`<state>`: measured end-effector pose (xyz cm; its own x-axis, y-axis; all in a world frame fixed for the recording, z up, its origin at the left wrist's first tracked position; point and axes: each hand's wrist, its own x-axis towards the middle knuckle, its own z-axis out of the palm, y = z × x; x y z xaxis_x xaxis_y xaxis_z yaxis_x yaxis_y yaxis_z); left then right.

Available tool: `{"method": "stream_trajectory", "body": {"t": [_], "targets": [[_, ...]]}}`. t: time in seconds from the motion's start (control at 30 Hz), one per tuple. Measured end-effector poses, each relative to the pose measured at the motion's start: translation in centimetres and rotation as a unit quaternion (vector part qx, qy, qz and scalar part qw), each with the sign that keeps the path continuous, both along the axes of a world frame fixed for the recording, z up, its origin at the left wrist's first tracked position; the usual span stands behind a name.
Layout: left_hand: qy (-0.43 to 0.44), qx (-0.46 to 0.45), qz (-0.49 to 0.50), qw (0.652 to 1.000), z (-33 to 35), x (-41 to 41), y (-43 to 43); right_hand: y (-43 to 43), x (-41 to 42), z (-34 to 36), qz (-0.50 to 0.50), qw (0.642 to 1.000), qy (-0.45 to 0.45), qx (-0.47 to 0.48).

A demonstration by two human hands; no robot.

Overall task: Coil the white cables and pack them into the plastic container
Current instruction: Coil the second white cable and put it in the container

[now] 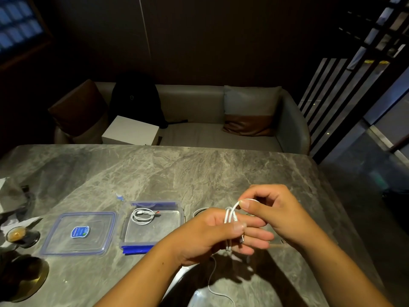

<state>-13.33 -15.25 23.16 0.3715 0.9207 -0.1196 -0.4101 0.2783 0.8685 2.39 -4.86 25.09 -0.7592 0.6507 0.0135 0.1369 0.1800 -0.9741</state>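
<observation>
A white cable [230, 214] is looped around the fingers of my left hand [212, 235], whose thumb presses the loops down. My right hand [272, 213] pinches a strand of the same cable just above the loops. The cable's loose tail [212, 278] hangs down toward the table's near edge. A metal plug sticks out below my left thumb. The clear plastic container [177, 220] with blue clips stands open to the left of my hands. One coiled white cable [142, 216] lies inside it.
The container's clear lid [66, 238] with a blue sticker lies flat left of the container. A small glass cup [16, 234] and dark saucers sit at the table's left edge. Another white cable loop [199, 211] peeks out behind my left hand. A sofa stands beyond the marble table [177, 173].
</observation>
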Motion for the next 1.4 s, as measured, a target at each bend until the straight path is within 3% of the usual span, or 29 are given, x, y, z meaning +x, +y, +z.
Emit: {"method": "stream_trajectory", "body": {"t": [0.33,0.7,0.87,1.27,1.4], "targets": [[0.042,0.024,-0.039,0.998,0.0,0.0,-0.1,0.7,-0.5,0.3,0.069,0.997,-0.028,-0.028],[-0.014,-0.021,0.02,0.999,-0.2,0.4,-0.6,-0.2,-1.1,-0.4,0.046,0.998,-0.014,-0.041],[0.027,-0.033,0.05,0.998,-0.6,0.6,-0.3,-0.1,-0.8,-0.2,0.053,0.998,-0.026,-0.007],[0.024,-0.017,-0.001,1.0,-1.0,-0.3,-0.2,0.8,-0.7,-1.9,0.046,0.996,0.011,-0.079],[-0.015,0.001,-0.038,0.999,-1.1,-0.6,-0.4,1.1,-1.0,-2.7,0.037,0.996,0.008,-0.076]]}}
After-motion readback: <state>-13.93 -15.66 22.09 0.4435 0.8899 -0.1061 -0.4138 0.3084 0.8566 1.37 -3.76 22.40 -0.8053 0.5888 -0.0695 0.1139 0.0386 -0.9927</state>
